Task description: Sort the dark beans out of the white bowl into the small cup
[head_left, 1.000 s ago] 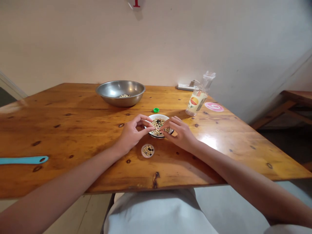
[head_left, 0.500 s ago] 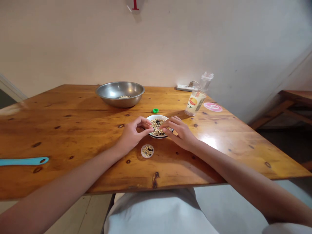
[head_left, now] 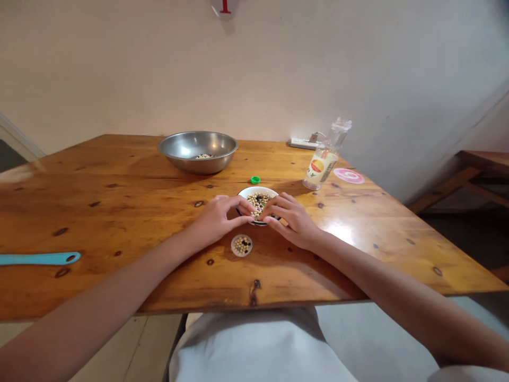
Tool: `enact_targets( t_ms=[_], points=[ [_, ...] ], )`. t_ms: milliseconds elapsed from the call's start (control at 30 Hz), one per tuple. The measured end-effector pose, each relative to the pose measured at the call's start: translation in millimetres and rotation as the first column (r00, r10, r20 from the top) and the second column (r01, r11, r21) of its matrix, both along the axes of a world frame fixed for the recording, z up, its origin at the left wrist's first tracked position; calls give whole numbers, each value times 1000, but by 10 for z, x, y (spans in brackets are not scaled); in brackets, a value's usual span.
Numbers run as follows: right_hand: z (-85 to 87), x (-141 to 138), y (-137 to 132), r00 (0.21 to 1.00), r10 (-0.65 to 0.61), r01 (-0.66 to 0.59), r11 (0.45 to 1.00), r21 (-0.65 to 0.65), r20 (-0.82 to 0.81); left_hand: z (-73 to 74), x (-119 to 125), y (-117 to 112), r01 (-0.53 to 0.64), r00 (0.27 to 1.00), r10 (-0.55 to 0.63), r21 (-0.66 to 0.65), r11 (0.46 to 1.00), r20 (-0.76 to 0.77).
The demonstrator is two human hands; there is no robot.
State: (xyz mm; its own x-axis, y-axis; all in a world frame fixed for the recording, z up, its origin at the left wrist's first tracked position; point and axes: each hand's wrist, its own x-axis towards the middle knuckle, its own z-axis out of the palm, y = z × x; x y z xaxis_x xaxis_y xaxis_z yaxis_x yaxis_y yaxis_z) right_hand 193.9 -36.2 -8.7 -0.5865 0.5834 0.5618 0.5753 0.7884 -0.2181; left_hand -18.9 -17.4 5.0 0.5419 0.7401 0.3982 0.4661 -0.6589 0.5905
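Note:
A small white bowl (head_left: pixel 247 191) with a dark rim stands in front of me. It holds pale yellow beans (head_left: pixel 257 200) mixed with some dark ones. My left hand (head_left: pixel 222 215) reaches over the bowl's left side, thumb and forefinger brought together at the near edge of the beans. From the right, my right hand (head_left: pixel 292 218) bends its fingers down into the bowl, thumb close to the forefinger. Anything between the fingertips is too small to make out. Just nearer to me, a small round clear lid or dish (head_left: pixel 242 245) contains yellow and dark beans.
Behind the bowl lies a green cap (head_left: pixel 255 180). A steel basin (head_left: pixel 198 154) with some beans stands at the back left. At right are a clear labelled bottle (head_left: pixel 320 167), a pink disc (head_left: pixel 349 175) and a power strip (head_left: pixel 304 143). A blue handle (head_left: pixel 40 259) lies left.
Both hands have come slightly lower and closer together at the near side of the bowl. The view has shifted a little; the other objects stay in place.

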Motion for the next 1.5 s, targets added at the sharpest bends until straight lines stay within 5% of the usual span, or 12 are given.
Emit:
enact_targets(
  t_ms=[133,300,467,633,767,933,1267,1500],
  points=[
    [-20,-13,3,1000,21,-21,1000,2,-1,-10,-26,-11,14,999,-13,13,1000,-34],
    [-38,-5,22,999,45,-45,999,4,2,-20,-66,-10,87,993,-75,-138,987,92],
    [-38,15,27,998,53,-52,999,-13,17,132,-227,31,6,991,-2,-26,1000,136],
    [-48,22,28,998,61,-61,998,-23,-1,310,-353,-18,209,965,-221,-93,973,-144],
    [-46,30,27,998,60,-60,998,-32,7,240,-313,-58,346,881,-365,-118,931,-300],
    [-33,40,30,997,78,-77,996,-42,11,80,-229,-56,392,850,-364,-4,920,-381],
    [-26,44,35,995,90,-88,994,-59,30,8,-177,-105,362,894,-248,274,891,-374],
    [-12,47,33,996,74,-70,994,-86,53,-57,-144,-144,391,864,-165,426,816,-476]
  ],
)
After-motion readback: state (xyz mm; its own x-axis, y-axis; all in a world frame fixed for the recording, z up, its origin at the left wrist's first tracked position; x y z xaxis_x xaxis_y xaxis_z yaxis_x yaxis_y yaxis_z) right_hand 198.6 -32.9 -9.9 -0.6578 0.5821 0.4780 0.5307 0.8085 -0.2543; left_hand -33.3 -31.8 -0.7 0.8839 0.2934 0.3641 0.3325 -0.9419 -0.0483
